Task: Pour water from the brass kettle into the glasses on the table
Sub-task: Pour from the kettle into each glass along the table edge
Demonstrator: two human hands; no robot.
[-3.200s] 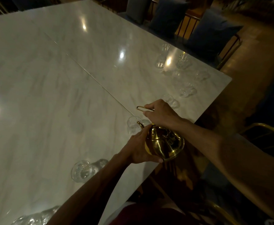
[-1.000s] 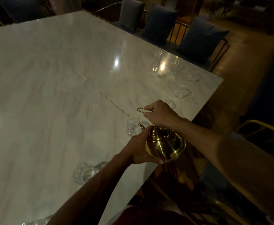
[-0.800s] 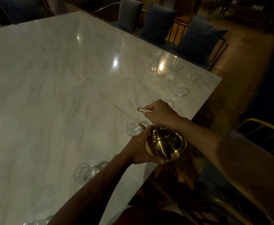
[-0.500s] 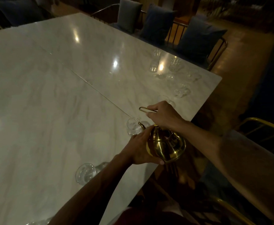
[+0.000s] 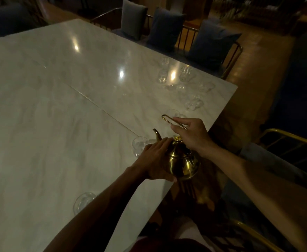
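Note:
The brass kettle (image 5: 182,163) is held upright over the near right edge of the marble table (image 5: 49,124), its thin spout up and off the glass. My right hand (image 5: 192,135) grips the wire handle above the lid. My left hand (image 5: 156,160) cups the kettle's left side. A clear glass (image 5: 139,145) stands just left of the spout, partly hidden by my left hand. Another glass (image 5: 82,201) stands nearer me by my left forearm. A further glass (image 5: 173,113) sits just beyond the handle.
Several more clear glasses (image 5: 185,82) are grouped near the table's far right corner. Chairs with blue cushions (image 5: 164,28) line the far side. A brass-framed chair (image 5: 285,140) stands at my right. The table edge runs diagonally under the kettle.
The kettle has tipped back from its pouring tilt to upright, and its spout has lifted away from the glass. Both hands kept their hold.

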